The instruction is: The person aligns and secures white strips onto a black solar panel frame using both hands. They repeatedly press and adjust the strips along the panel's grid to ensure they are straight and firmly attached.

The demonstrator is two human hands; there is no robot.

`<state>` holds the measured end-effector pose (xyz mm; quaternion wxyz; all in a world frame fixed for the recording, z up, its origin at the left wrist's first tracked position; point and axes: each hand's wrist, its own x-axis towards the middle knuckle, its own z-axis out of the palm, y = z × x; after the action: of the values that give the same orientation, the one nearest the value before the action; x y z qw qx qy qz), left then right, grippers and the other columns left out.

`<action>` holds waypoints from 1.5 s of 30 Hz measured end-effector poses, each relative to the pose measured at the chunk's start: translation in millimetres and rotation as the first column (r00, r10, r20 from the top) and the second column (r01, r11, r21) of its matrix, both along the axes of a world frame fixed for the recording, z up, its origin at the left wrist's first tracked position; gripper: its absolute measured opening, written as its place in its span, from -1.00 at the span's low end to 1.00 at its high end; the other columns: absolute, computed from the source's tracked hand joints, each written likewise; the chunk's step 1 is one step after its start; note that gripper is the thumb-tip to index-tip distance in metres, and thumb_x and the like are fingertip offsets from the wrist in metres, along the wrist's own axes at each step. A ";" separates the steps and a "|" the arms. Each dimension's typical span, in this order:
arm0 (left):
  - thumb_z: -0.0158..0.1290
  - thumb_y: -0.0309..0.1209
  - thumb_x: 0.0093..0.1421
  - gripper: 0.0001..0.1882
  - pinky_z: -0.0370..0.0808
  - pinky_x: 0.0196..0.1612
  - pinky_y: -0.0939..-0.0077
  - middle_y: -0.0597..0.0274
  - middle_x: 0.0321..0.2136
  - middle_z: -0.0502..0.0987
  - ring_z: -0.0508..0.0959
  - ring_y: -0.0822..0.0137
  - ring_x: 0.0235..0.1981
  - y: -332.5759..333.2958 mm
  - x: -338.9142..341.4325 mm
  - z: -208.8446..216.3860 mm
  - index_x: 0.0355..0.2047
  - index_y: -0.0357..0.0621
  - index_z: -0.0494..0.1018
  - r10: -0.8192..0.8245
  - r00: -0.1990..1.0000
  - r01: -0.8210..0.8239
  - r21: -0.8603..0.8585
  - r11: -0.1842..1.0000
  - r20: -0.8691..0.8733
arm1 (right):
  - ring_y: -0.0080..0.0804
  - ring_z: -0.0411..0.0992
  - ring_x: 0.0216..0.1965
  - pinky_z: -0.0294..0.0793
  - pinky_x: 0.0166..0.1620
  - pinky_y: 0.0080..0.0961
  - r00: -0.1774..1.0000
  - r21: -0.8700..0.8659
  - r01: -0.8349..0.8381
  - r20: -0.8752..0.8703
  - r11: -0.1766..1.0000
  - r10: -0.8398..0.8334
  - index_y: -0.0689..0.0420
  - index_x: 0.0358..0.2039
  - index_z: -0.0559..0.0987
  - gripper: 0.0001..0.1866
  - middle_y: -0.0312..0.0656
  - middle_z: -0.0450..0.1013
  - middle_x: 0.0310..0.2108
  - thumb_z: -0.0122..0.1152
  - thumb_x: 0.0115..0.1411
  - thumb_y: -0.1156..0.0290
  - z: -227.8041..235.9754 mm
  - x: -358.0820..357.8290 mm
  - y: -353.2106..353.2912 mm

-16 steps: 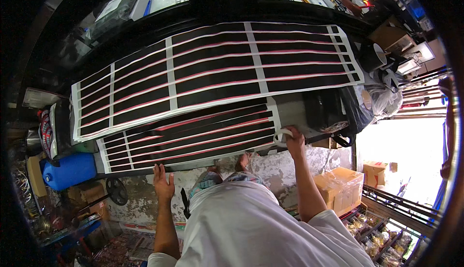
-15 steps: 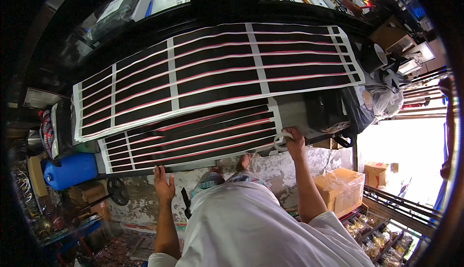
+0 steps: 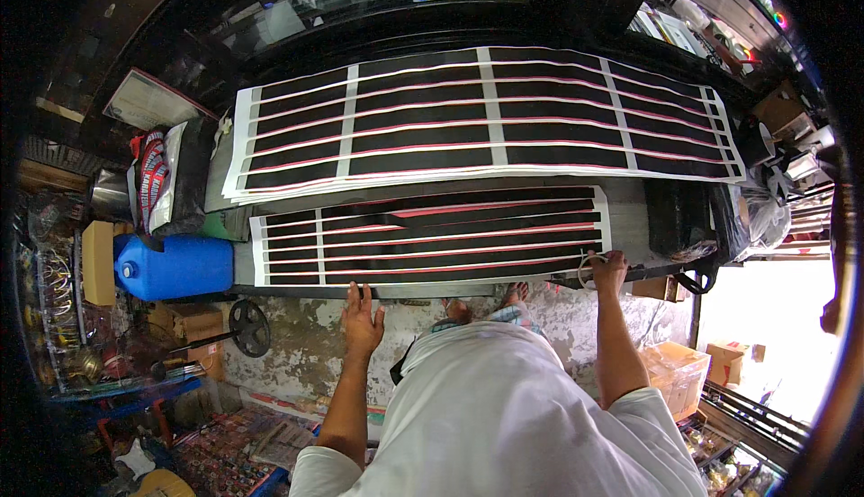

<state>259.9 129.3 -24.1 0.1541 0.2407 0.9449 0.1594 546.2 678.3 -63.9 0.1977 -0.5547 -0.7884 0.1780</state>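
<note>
Spreading across the upper middle of the frame, the large striped sheets lie stacked, edges slightly uneven; a knock could skew them further. At centre, the smaller striped sheet lies along the near edge of the counter; a tug there might slide or crease it. The left hand, below centre: fingers loosely spread, tips at the sheet's edge, nothing gripped. The right hand, right of centre: fingers closed on a white ring, perhaps tape; snagging the corner could lift it. Versus earlier: both sheets farther right, more level; counter shows between them, where they overlapped. Ring still held.
</note>
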 end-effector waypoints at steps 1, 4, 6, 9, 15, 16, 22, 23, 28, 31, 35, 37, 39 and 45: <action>0.05 -0.06 0.49 -0.26 0.09 0.47 -0.45 -0.18 0.61 -0.02 0.03 -0.28 0.59 6.8 1.4 -1.3 0.57 -0.04 0.16 -0.002 1.000 0.001 0.008 1.000 0.004 | 0.22 0.52 -0.12 0.54 -0.04 0.02 1.000 0.027 -0.008 0.030 1.000 0.007 0.23 -0.23 0.56 -0.41 0.09 0.56 -0.29 0.73 -0.01 0.08 -10.5 7.3 6.6; 0.04 -0.03 0.50 -0.24 0.04 0.47 -0.52 -0.18 0.62 -0.08 -0.03 -0.26 0.61 14.2 4.1 2.2 0.58 -0.02 0.15 0.020 1.000 -0.020 0.000 1.000 0.009 | 0.22 0.58 -0.18 0.58 -0.10 0.02 0.998 0.002 0.040 0.052 0.999 -0.040 0.18 -0.26 0.59 -0.52 0.08 0.60 -0.32 0.68 0.05 0.13 -30.9 16.5 20.5; 0.03 0.00 0.50 -0.23 0.01 0.48 -0.53 -0.18 0.62 -0.10 -0.07 -0.24 0.62 21.8 4.2 7.7 0.59 0.00 0.13 0.033 0.999 -0.032 -0.027 0.999 0.034 | 0.20 0.63 -0.24 0.61 -0.15 0.03 0.995 -0.004 0.074 0.060 0.997 -0.073 0.14 -0.29 0.61 -0.60 0.07 0.63 -0.35 0.63 0.09 0.15 -33.6 23.8 27.9; 0.00 0.04 0.50 -0.21 -0.04 0.50 -0.51 -0.24 0.63 -0.17 -0.13 -0.23 0.63 20.3 5.0 8.2 0.62 0.08 0.07 0.059 0.997 -0.052 -0.116 0.992 0.059 | 0.19 0.66 -0.30 0.64 -0.20 0.02 1.000 -0.005 0.023 0.001 1.000 -0.023 0.10 -0.36 0.64 -0.72 0.07 0.66 -0.40 0.49 0.19 0.17 -23.5 11.9 19.2; -0.03 0.08 0.51 -0.18 -0.04 0.48 -0.55 -0.26 0.63 -0.27 -0.19 -0.30 0.63 23.3 -1.5 13.9 0.64 0.14 -0.01 0.023 0.991 0.003 -0.190 0.982 0.135 | 0.17 0.67 -0.29 0.63 -0.20 0.02 0.996 -0.020 0.078 0.054 0.997 -0.077 0.13 -0.37 0.63 -0.68 0.09 0.66 -0.38 0.45 0.24 0.13 -31.3 17.3 34.4; -0.04 0.09 0.51 -0.17 -0.04 0.48 -0.57 -0.26 0.63 -0.27 -0.20 -0.31 0.63 25.3 -3.3 16.9 0.64 0.15 -0.02 0.011 0.987 0.022 -0.210 0.977 0.158 | 0.16 0.67 -0.29 0.62 -0.20 0.01 0.993 0.002 0.089 0.076 0.996 -0.088 0.13 -0.38 0.63 -0.68 0.09 0.66 -0.39 0.46 0.24 0.12 -36.5 22.6 40.2; -0.07 0.13 0.52 -0.17 -0.04 0.45 -0.63 -0.25 0.63 -0.25 -0.20 -0.32 0.63 14.5 -6.0 16.8 0.65 0.19 -0.06 -0.016 0.983 0.057 -0.217 0.975 0.185 | 0.14 0.65 -0.31 0.60 -0.22 -0.01 0.996 -0.057 0.060 -0.058 0.997 -0.064 0.13 -0.40 0.63 -0.64 0.05 0.63 -0.42 0.51 0.23 0.10 -42.5 22.5 33.8; -0.07 0.13 0.52 -0.17 -0.04 0.45 -0.63 -0.25 0.63 -0.24 -0.20 -0.31 0.63 15.6 -5.7 17.2 0.65 0.19 -0.05 -0.029 0.987 0.064 -0.215 0.974 0.160 | 0.14 0.64 -0.31 0.60 -0.22 -0.02 0.994 -0.061 0.078 -0.067 0.995 -0.082 0.13 -0.39 0.63 -0.65 0.05 0.63 -0.42 0.51 0.22 0.11 -39.7 21.5 33.4; -0.07 0.14 0.52 -0.18 -0.08 0.44 -0.67 -0.24 0.63 -0.20 -0.20 -0.29 0.63 22.1 -4.0 18.2 0.64 0.16 -0.01 -0.047 0.996 0.060 -0.193 0.979 0.074 | 0.12 0.63 -0.31 0.59 -0.19 -0.06 0.993 -0.059 0.111 -0.037 0.992 -0.113 0.15 -0.31 0.62 -0.73 0.02 0.63 -0.39 0.49 0.22 0.24 -26.4 19.9 26.9; -0.07 0.14 0.52 -0.18 -0.10 0.44 -0.69 -0.24 0.63 -0.19 -0.20 -0.28 0.63 28.3 -7.1 20.4 0.63 0.14 0.01 -0.032 0.996 0.049 -0.204 0.978 0.085 | 0.06 0.63 -0.28 0.59 -0.15 -0.09 0.997 -0.030 0.076 -0.023 0.997 -0.077 0.15 -0.27 0.61 -0.78 0.02 0.63 -0.35 0.44 0.24 0.31 -20.0 16.4 27.9; -0.07 0.14 0.51 -0.18 -0.11 0.46 -0.65 -0.24 0.63 -0.19 -0.20 -0.29 0.63 32.7 -11.5 14.6 0.64 0.15 0.00 -0.061 0.997 0.070 -0.196 0.978 0.053 | -0.03 0.65 -0.25 0.59 -0.15 -0.14 0.973 -0.165 0.046 -0.218 0.985 -0.082 0.17 -0.28 0.59 -0.82 0.00 0.63 -0.34 0.38 0.27 0.34 -22.5 14.8 37.5; -0.05 0.13 0.51 -0.18 -0.10 0.47 -0.62 -0.25 0.63 -0.18 -0.19 -0.30 0.63 34.7 -13.1 14.2 0.64 0.16 0.01 -0.042 0.996 0.058 -0.203 0.977 0.083 | -0.07 0.65 -0.26 0.58 -0.17 -0.15 0.978 -0.132 0.043 -0.199 0.990 -0.069 0.19 -0.29 0.59 -0.82 0.01 0.63 -0.34 0.36 0.29 0.34 -25.6 13.5 41.3; -0.04 0.13 0.51 -0.18 -0.09 0.48 -0.60 -0.26 0.62 -0.18 -0.19 -0.31 0.63 38.1 -13.5 18.1 0.64 0.16 0.00 -0.026 0.994 0.046 -0.191 0.980 0.107 | -0.07 0.65 -0.28 0.58 -0.19 -0.16 0.981 -0.105 0.022 -0.191 0.994 -0.041 0.20 -0.28 0.60 -0.82 0.01 0.63 -0.35 0.35 0.30 0.35 -24.9 15.7 41.5; -0.03 0.14 0.50 -0.17 -0.07 0.48 -0.58 -0.27 0.62 -0.19 -0.18 -0.31 0.63 42.6 -13.7 21.5 0.63 0.20 0.01 -0.029 0.991 0.050 -0.152 0.987 0.133 | -0.04 0.65 -0.33 0.59 -0.22 -0.13 0.986 -0.038 0.052 -0.157 0.998 -0.057 0.19 -0.25 0.63 -0.82 0.03 0.63 -0.39 0.34 0.33 0.32 -20.3 11.7 37.5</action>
<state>246.1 171.9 -2.6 0.2367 0.2358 0.9375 0.0977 557.9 715.8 -84.1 0.2549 -0.5636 -0.7516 0.2293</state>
